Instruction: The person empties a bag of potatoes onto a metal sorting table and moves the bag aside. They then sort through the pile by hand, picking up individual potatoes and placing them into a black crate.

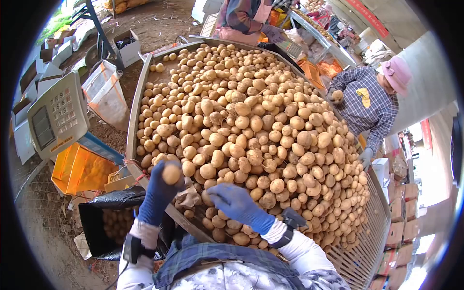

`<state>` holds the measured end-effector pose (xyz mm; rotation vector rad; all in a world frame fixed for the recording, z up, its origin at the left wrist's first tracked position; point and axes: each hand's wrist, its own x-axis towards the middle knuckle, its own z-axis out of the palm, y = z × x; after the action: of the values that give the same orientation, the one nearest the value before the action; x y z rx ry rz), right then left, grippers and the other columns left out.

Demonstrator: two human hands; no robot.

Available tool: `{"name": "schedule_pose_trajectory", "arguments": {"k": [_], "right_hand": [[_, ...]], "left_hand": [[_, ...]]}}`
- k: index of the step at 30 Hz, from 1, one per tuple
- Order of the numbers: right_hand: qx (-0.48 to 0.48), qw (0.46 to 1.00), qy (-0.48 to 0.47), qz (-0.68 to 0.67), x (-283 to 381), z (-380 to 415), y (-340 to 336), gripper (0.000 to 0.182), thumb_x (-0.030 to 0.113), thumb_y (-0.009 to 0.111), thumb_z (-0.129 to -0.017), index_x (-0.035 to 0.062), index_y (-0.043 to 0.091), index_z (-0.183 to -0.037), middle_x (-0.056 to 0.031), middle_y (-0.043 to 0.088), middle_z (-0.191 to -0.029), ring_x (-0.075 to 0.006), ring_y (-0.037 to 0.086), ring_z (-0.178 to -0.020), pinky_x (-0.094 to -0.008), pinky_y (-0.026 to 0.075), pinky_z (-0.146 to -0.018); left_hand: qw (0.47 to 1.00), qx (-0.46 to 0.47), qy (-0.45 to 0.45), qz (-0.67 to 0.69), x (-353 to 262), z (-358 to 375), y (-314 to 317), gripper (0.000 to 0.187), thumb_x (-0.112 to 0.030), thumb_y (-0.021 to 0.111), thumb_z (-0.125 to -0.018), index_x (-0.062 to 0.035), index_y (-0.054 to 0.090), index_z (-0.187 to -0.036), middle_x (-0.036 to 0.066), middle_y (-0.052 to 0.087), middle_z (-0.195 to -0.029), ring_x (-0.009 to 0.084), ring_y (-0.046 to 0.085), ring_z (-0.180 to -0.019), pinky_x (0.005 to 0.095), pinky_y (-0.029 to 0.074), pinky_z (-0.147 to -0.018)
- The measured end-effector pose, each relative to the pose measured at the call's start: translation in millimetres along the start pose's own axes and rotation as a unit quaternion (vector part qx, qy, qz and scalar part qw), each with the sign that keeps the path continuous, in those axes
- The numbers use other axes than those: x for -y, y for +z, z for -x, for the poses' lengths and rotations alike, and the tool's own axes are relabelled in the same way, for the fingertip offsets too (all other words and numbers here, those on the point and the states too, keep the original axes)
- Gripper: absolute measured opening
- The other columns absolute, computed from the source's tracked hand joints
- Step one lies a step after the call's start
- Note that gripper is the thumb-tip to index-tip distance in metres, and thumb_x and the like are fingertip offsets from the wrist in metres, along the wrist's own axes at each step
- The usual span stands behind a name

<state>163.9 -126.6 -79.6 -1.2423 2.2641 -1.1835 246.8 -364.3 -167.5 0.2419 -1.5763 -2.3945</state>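
Note:
My left hand [162, 191], in a blue glove, is raised over the near left rim of the sorting table [133, 128], its fingers round a potato [171, 174]. My right hand [237, 203], gloved in the same blue, lies palm down over the near edge of the potato pile [241, 121]. Its fingers reach left onto the potatoes, and whether they grip one is hidden. Below my left hand, a box lined with black plastic [99, 217] holds several potatoes.
At left stand a scale display [58, 116], an orange crate [72, 169] and a white bag [106, 92]. Across the pile, a person in a checked shirt [369, 99] holds a potato; another person [241, 24] works at the far edge. Metal slats [362, 251] lie at right.

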Motion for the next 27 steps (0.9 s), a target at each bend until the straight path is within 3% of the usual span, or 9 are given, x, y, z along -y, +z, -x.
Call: {"name": "schedule_pose_trajectory", "arguments": {"k": [1, 3, 6, 10, 17, 19, 22, 23, 27], "right_hand": [[-0.034, 0.999, -0.011, 0.034, -0.4, 2.8, -13.7, 0.017, 0.019, 0.061, -0.096, 0.0068, 0.066, -0.107, -0.0143, 0.067, -0.096, -0.0343, 0.065, -0.09, -0.0412, 0.053, -0.081], [-0.099, 0.987, -0.024, 0.125, -8.6, 1.7, -45.9, 0.02, 0.02, 0.061, -0.096, 0.0077, 0.065, -0.111, -0.0131, 0.068, -0.103, -0.0334, 0.064, -0.096, -0.0417, 0.051, -0.087], [-0.157, 0.932, 0.007, 0.328, -26.2, -14.7, -84.7, 0.035, 0.028, 0.059, -0.097, 0.0123, 0.058, -0.129, -0.0104, 0.064, -0.122, -0.0314, 0.059, -0.112, -0.0452, 0.045, -0.098], [-0.037, 0.89, 0.06, 0.451, -56.0, -23.8, -82.0, 0.043, 0.037, 0.054, -0.099, 0.0166, 0.054, -0.137, -0.0092, 0.062, -0.127, -0.0286, 0.057, -0.116, -0.0453, 0.039, -0.104], [-0.054, 0.915, 0.048, 0.397, -58.5, -2.6, -77.8, 0.036, 0.029, 0.057, -0.098, 0.0167, 0.059, -0.131, -0.01, 0.063, -0.123, -0.0316, 0.058, -0.113, -0.0456, 0.042, -0.1], [-0.059, 0.914, 0.032, 0.399, -58.2, 5.3, -79.1, 0.039, 0.031, 0.057, -0.097, 0.0165, 0.057, -0.133, -0.0085, 0.06, -0.127, -0.0278, 0.057, -0.115, -0.0452, 0.039, -0.103], [-0.051, 0.921, 0.035, 0.384, -43.9, -1.1, -79.4, 0.041, 0.032, 0.061, -0.094, 0.0152, 0.059, -0.131, -0.0104, 0.063, -0.122, -0.0301, 0.06, -0.111, -0.0457, 0.042, -0.099], [-0.039, 0.918, 0.061, 0.391, -40.4, -5.4, -77.8, 0.045, 0.035, 0.062, -0.093, 0.015, 0.057, -0.133, -0.0101, 0.062, -0.122, -0.0288, 0.059, -0.112, -0.0453, 0.042, -0.1], [0.045, 0.897, 0.091, 0.43, -44.7, -23.7, -69.6, 0.055, 0.043, 0.067, -0.09, 0.0104, 0.058, -0.133, -0.0119, 0.063, -0.122, -0.0309, 0.064, -0.108, -0.0443, 0.05, -0.094]], "left_hand": [[0.899, 0.011, -0.18, 0.399, 10.5, 13.3, -4.0, 0.035, -0.043, 0.051, -0.101, -0.0086, 0.056, -0.103, 0.009, 0.064, -0.098, 0.0209, 0.063, -0.082, 0.0304, 0.051, -0.068], [0.879, -0.04, -0.227, 0.417, -21.4, 37.0, 28.2, 0.029, -0.037, 0.049, -0.103, -0.0089, 0.056, -0.103, 0.007, 0.06, -0.091, 0.0191, 0.06, -0.075, 0.0277, 0.048, -0.063], [0.868, -0.074, -0.272, 0.41, -1.3, 56.2, 33.3, 0.026, -0.032, 0.044, -0.106, -0.0093, 0.055, -0.102, 0.006, 0.059, -0.087, 0.0178, 0.058, -0.073, 0.0262, 0.046, -0.061], [0.884, 0.054, -0.261, 0.385, -3.6, 61.5, 47.5, 0.023, -0.028, 0.045, -0.106, -0.0087, 0.054, -0.1, 0.005, 0.059, -0.087, 0.0169, 0.057, -0.069, 0.0268, 0.046, -0.06], [0.901, 0.029, -0.268, 0.341, -1.0, 66.2, 60.3, 0.023, -0.029, 0.047, -0.105, -0.0081, 0.055, -0.102, 0.004, 0.058, -0.082, 0.0163, 0.055, -0.067, 0.0268, 0.046, -0.062], [0.887, 0.053, -0.264, 0.376, 13.7, 61.1, 53.6, 0.026, -0.033, 0.05, -0.104, -0.0082, 0.056, -0.104, 0.005, 0.058, -0.085, 0.0172, 0.056, -0.071, 0.0274, 0.046, -0.063], [0.847, 0.023, -0.229, 0.48, 25.7, 58.8, 53.1, 0.042, -0.045, 0.046, -0.105, -0.0071, 0.058, -0.118, 0.008, 0.059, -0.093, 0.0196, 0.056, -0.08, 0.0331, 0.05, -0.07], [0.848, -0.004, -0.235, 0.475, 27.7, 57.7, 52.7, 0.054, -0.054, 0.045, -0.103, -0.007, 0.058, -0.126, 0.011, 0.063, -0.106, 0.0236, 0.061, -0.093, 0.0381, 0.052, -0.079], [0.846, 0.007, -0.219, 0.486, 23.0, 51.0, 54.2, 0.065, -0.062, 0.043, -0.101, -0.0069, 0.056, -0.132, 0.013, 0.064, -0.116, 0.0288, 0.064, -0.106, 0.0461, 0.053, -0.09]]}}
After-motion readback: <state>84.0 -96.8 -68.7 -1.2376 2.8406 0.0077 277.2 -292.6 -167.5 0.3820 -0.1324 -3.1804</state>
